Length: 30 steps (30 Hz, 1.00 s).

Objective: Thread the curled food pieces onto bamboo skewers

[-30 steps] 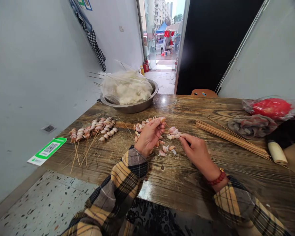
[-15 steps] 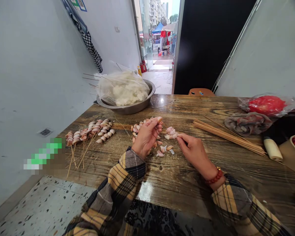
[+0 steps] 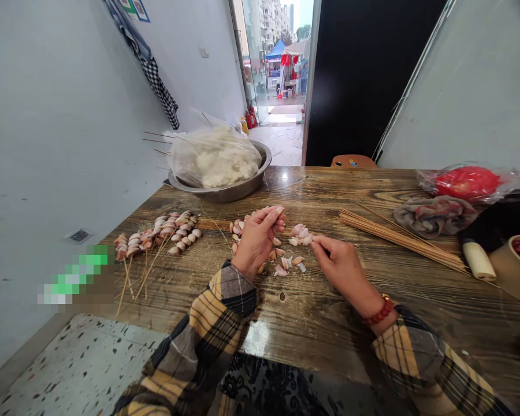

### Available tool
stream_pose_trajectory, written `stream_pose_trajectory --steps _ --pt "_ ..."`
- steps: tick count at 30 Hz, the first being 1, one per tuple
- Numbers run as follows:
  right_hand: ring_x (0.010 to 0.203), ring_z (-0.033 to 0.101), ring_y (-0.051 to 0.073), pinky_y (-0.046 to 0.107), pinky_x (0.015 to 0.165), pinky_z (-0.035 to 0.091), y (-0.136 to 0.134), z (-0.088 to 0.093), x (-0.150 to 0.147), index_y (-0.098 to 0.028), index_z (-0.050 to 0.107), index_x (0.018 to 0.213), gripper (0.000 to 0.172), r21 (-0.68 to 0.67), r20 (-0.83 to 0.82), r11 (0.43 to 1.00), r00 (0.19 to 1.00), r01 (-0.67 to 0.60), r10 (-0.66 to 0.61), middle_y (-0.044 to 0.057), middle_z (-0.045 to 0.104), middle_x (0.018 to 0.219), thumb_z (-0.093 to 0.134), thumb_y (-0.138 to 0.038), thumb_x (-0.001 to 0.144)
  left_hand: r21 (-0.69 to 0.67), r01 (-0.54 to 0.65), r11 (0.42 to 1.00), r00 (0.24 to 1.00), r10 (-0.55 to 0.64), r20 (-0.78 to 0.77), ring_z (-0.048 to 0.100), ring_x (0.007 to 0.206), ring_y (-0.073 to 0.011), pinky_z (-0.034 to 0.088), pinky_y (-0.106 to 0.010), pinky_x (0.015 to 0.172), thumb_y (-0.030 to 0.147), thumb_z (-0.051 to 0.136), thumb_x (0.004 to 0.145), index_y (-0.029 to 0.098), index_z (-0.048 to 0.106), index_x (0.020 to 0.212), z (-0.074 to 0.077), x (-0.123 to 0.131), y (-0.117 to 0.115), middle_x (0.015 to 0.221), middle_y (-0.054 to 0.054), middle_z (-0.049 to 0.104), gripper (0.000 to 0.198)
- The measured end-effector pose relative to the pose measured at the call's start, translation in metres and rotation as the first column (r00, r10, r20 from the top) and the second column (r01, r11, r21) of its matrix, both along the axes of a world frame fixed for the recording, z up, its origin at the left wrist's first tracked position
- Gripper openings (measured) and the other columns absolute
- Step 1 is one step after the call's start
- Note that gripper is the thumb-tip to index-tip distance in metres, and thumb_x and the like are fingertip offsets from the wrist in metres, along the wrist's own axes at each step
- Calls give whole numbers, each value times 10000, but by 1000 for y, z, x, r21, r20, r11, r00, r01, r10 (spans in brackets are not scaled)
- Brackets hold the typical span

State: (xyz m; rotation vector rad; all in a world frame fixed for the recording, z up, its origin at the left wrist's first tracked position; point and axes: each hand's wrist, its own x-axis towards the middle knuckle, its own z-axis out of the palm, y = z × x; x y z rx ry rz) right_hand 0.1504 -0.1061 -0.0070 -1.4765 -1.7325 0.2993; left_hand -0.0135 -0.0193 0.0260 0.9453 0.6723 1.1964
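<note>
My left hand (image 3: 256, 240) is closed in a pinch on a small pinkish meat piece at its fingertips, above a row of pieces threaded on a skewer (image 3: 240, 224) that it holds. My right hand (image 3: 340, 267) is closed, its fingertips pinching the skewer's end beside a small heap of loose meat pieces (image 3: 301, 234). More loose pieces (image 3: 286, 263) lie on the wooden table (image 3: 320, 312) between my hands. Several finished skewers (image 3: 160, 231) lie to the left.
A metal bowl (image 3: 225, 188) with a plastic bag of white stuff stands at the far left. A bundle of bare bamboo sticks (image 3: 398, 240) lies right, beside a grey cloth (image 3: 433, 214), a red bagged item (image 3: 465, 182) and a tan bowl (image 3: 517, 266).
My left hand's fingers have curled down closer to the skewer. The right hand has stayed almost in place. The view has drifted slightly.
</note>
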Motion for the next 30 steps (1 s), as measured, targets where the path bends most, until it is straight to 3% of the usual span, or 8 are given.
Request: stream_pose_trajectory --steps 9,13,20,30 --pt "681 647 181 261 629 417 -1 1 -2 -207 674 754 301 -4 6 1000 1000 6 -6 46 730 811 444 -284 931 47 -24 999 999 26 -40 550 636 -60 464 -168 588 264 781 665 137 716 861 -6 2 1 745 -12 644 242" --pt "708 657 188 268 645 424 0 2 -3 -208 681 796 286 5 -14 1000 1000 3 -3 45 735 823 438 -272 935 27 -15 1000 999 16 -39 554 634 -71 463 -181 584 287 779 668 140 702 927 -7 0 3 753 -14 642 307" --pt "772 680 203 282 701 453 -1 0 -3 -210 690 918 253 25 -48 1000 999 -12 13 47 744 903 449 -283 936 -48 62 997 994 -66 -90 568 639 -99 443 -203 567 517 654 765 111 685 881 -11 -1 3 765 -50 632 424" --pt "725 667 193 272 664 445 0 -4 -2 -208 689 883 271 26 -35 999 999 -34 35 47 738 858 441 -300 937 48 45 998 991 -38 -129 559 736 -112 439 -205 661 456 674 769 133 712 839 -17 0 5 812 -53 642 333"
